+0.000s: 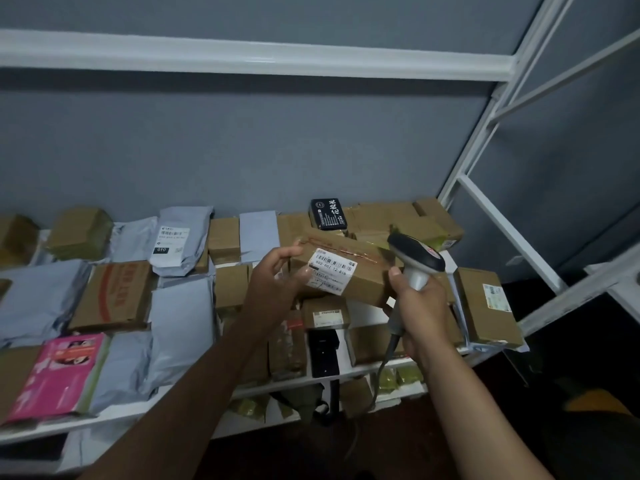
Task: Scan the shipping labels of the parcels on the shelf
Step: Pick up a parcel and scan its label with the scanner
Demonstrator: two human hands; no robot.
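Parcel: a long brown cardboard box, lifted above the shelf and tilted, its label side turned up toward the person.
Shipping label: white, with barcodes and printed digits, stuck on the box's left half.
Left hand: the left hand holds the box's left end, fingers curled over the top edge and thumb pressed beside the label.
Right hand: the right hand has its grip closed round the handle of a scanner.
Scanner: grey with a dark head, pointing left at the box, just beside its right end; a cable hangs from the handle.
Shelf: white, covered with brown boxes and grey mailer bags lying flat.
Left front: a pink package at the shelf edge.
Back row: a small black box against the grey wall.
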